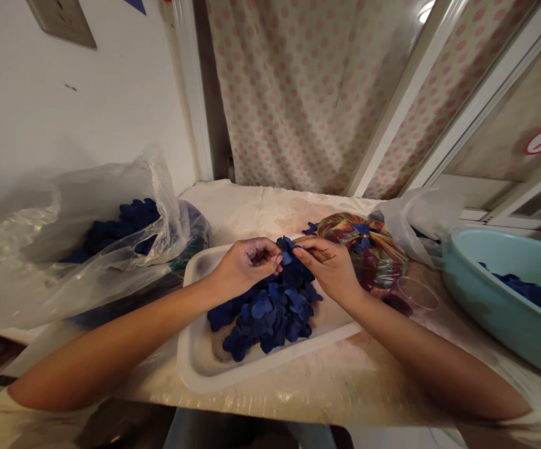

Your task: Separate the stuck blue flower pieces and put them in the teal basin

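Between my fingertips is a small blue fabric flower (287, 248), held above a white plastic tray (195, 368). My left hand (254, 265) pinches its left side with thumb and forefinger, the other fingers curled in. From the right, my right hand (329, 265) pinches the opposite edge with thumb and fingers. Below both hands a heap of blue fabric petals (270, 318) lies in the tray, layered over one another. Fingertips and overlapping petals partly hide the flower's edges.
An open clear plastic bag (22, 262) with blue petals stands at left. Right of the tray sits a striped, colourful bundle (385, 268) with blue petals on it, near a clear ring-shaped rim (417, 293). A light-blue basin (495, 299) holding more blue pieces stands far right.
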`<state>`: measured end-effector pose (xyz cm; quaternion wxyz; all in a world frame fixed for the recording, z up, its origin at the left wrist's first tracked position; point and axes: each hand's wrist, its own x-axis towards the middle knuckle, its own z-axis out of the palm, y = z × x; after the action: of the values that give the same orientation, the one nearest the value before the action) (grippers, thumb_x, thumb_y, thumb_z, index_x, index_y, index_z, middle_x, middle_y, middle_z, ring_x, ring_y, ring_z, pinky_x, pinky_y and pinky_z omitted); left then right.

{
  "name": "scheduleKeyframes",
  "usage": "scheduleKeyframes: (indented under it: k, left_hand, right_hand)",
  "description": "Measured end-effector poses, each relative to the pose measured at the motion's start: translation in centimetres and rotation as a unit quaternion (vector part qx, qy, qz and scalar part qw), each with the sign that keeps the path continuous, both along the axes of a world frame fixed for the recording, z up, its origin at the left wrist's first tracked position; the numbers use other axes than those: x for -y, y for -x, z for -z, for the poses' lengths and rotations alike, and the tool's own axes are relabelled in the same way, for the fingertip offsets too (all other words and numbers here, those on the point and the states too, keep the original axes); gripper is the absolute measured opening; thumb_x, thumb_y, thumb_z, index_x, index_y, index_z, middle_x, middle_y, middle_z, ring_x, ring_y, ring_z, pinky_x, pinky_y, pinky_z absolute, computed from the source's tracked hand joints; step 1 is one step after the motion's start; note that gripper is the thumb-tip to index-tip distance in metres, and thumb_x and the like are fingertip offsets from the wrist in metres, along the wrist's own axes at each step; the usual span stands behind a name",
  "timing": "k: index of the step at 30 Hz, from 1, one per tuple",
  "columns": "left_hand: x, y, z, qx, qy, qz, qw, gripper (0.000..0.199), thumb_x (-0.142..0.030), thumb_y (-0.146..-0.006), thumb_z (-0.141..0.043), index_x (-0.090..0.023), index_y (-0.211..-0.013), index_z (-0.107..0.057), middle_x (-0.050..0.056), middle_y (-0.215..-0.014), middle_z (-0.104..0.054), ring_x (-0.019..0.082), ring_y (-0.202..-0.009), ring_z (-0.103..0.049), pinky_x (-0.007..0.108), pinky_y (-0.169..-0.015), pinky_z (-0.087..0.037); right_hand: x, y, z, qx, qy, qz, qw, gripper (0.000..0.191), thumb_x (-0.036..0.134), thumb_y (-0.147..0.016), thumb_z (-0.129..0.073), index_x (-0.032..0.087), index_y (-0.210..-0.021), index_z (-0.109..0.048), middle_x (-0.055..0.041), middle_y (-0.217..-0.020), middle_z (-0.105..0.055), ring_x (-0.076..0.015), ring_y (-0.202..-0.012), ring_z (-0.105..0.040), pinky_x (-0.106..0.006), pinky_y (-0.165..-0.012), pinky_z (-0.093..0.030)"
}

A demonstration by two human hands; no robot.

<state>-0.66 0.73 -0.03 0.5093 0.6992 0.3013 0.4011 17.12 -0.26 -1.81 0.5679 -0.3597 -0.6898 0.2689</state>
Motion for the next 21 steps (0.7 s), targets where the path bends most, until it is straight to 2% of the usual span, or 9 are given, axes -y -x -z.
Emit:
scheduleKeyframes:
  k: [4,6,10,12,14,16,17,19,21]
  left_hand:
    - [0.0,-0.1,-0.1,0.002,0.010,0.005,1.000,0.006,-0.015,-0.076,-0.058,-0.011,-0.071,-0.055,-0.003,-0.060,-0.057,0.005,-0.056,-0.054,0.016,-0.055,-0.043]
    - [0.0,-0.1,-0.2,0.012,0.021,0.001,1.000,0.008,-0.015,-0.076,-0.058,-0.012,-0.070,-0.054,-0.003,-0.059,-0.056,0.005,-0.055,-0.054,0.016,-0.055,-0.044]
    - [-0.3,-0.1,-0.3,0.041,0.033,-0.018,0.998,0.011,-0.018,-0.074,-0.060,-0.012,-0.067,-0.053,-0.003,-0.058,-0.057,0.006,-0.052,-0.056,0.017,-0.054,-0.046]
    - [-0.5,-0.1,-0.2,0.046,0.037,-0.026,0.998,0.012,-0.020,-0.073,-0.062,-0.011,-0.068,-0.055,-0.002,-0.060,-0.059,0.006,-0.052,-0.056,0.018,-0.055,-0.047]
    - [-0.7,-0.1,-0.1,0.045,0.044,-0.033,0.997,0.015,-0.024,-0.073,-0.063,-0.011,-0.069,-0.057,-0.001,-0.063,-0.060,0.007,-0.053,-0.057,0.019,-0.055,-0.048]
    - [-0.8,-0.1,0.1,0.042,0.052,-0.039,0.997,0.017,-0.027,-0.073,-0.064,-0.011,-0.070,-0.058,-0.001,-0.064,-0.061,0.007,-0.053,-0.057,0.020,-0.055,-0.049]
    - [-0.8,-0.1,0.1,0.039,0.055,-0.040,0.997,0.017,-0.027,-0.073,-0.064,-0.011,-0.070,-0.058,-0.001,-0.063,-0.061,0.007,-0.052,-0.057,0.020,-0.054,-0.049]
    - [-0.8,-0.1,0.2,0.033,0.058,-0.039,0.997,0.017,-0.026,-0.073,-0.064,-0.011,-0.069,-0.058,-0.002,-0.060,-0.059,0.007,-0.052,-0.057,0.020,-0.054,-0.049]
    - [-0.7,-0.1,0.1,0.029,0.058,-0.036,0.997,0.015,-0.024,-0.073,-0.064,-0.011,-0.069,-0.059,-0.002,-0.058,-0.058,0.007,-0.052,-0.056,0.019,-0.054,-0.049]
  right_hand:
    - [-0.1,-0.1,0.1,-0.027,0.026,0.012,0.999,0.015,0.032,-0.076,-0.064,0.018,-0.074,-0.060,0.0001,-0.069,-0.061,-0.0111,-0.065,-0.057,-0.024,-0.063,-0.048]
    - [-0.4,-0.3,0.3,-0.082,0.046,0.014,0.996,0.018,0.035,-0.080,-0.060,0.019,-0.074,-0.056,0.0022,-0.067,-0.056,-0.0099,-0.063,-0.054,-0.024,-0.062,-0.047]
    - [-1.6,-0.9,0.9,-0.178,0.076,0.040,0.980,0.020,0.039,-0.082,-0.055,0.021,-0.077,-0.047,0.0016,-0.076,-0.055,-0.0117,-0.068,-0.056,-0.027,-0.063,-0.049]
    - [-2.1,-1.1,1.3,-0.143,0.070,0.087,0.983,0.021,0.036,-0.077,-0.060,0.021,-0.087,-0.049,-0.0016,-0.086,-0.058,-0.0150,-0.079,-0.059,-0.031,-0.070,-0.050]
    - [-2.1,-1.3,1.4,-0.072,0.043,0.137,0.987,0.038,0.033,-0.073,-0.064,0.022,-0.106,-0.048,-0.0069,-0.104,-0.057,-0.0199,-0.096,-0.057,-0.038,-0.081,-0.048]
    - [-1.6,-1.2,1.2,0.017,-0.014,0.177,0.984,0.054,0.032,-0.074,-0.064,0.023,-0.121,-0.041,-0.0113,-0.123,-0.049,-0.0243,-0.114,-0.048,-0.044,-0.092,-0.043]
    - [-1.1,-1.0,1.0,0.062,-0.055,0.190,0.978,0.055,0.032,-0.075,-0.062,0.023,-0.124,-0.040,-0.0118,-0.128,-0.046,-0.0253,-0.119,-0.044,-0.046,-0.096,-0.039]
    - [-0.1,-0.7,0.4,0.138,-0.141,0.198,0.960,0.045,0.029,-0.077,-0.061,0.024,-0.119,-0.046,-0.0107,-0.127,-0.046,-0.0255,-0.121,-0.041,-0.047,-0.101,-0.035]
    - [0.8,-0.3,-0.1,0.189,-0.188,0.174,0.948,0.029,0.027,-0.079,-0.060,0.023,-0.107,-0.056,-0.0089,-0.115,-0.054,-0.0241,-0.113,-0.048,-0.045,-0.099,-0.037]
